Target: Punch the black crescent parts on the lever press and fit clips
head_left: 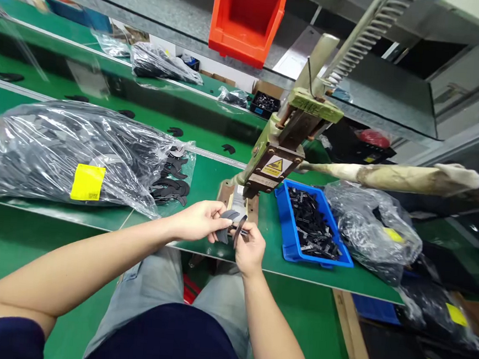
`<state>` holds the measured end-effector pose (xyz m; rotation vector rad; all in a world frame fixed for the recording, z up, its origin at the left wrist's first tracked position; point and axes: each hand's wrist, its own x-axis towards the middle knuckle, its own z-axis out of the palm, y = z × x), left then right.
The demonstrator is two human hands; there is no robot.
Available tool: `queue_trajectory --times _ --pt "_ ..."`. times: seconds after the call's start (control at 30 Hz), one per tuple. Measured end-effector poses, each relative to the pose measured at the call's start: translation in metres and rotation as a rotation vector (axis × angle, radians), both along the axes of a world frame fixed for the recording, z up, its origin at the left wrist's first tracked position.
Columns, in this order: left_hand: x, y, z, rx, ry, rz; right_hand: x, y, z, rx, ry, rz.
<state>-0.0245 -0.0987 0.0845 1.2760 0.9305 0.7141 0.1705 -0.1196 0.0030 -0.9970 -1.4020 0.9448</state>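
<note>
My left hand [203, 221] pinches a dark grey curved piece [223, 232] between thumb and fingers. Close beside it, my right hand [250, 248] has its fingers closed on a thin black curved part [239, 229]. Both hands are at the front edge of the green table, just before the metal base of a hand press [274, 165]. Whether the two parts touch is too small to tell. An open plastic bag [59, 149] at the left holds many dark curved pieces, some showing at its mouth. Small black parts fill a blue bin [287, 236] right of the press.
The press's wrapped lever [389, 176] sticks out to the right, above another plastic bag [372, 228]. Behind runs a green conveyor [201, 135] with several scattered dark pieces. A red bin [247, 25] sits on the shelf overhead.
</note>
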Motion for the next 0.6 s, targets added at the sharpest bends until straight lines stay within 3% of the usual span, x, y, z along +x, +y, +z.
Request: queue_trajectory --times 0.2,0.43,0.6 --pt "0.003 0.000 0.000 -0.062 0.016 -0.059 -0.002 -0.012 -0.003 -0.031 0.030 -0.003" --pt "0.024 -0.003 -0.010 -0.133 -0.160 0.005 -0.001 -0.016 0.000 0.000 0.065 -0.104" --pt "0.030 -0.008 -0.007 -0.022 -0.050 0.037 0.000 -0.018 0.006 0.025 0.022 -0.139"
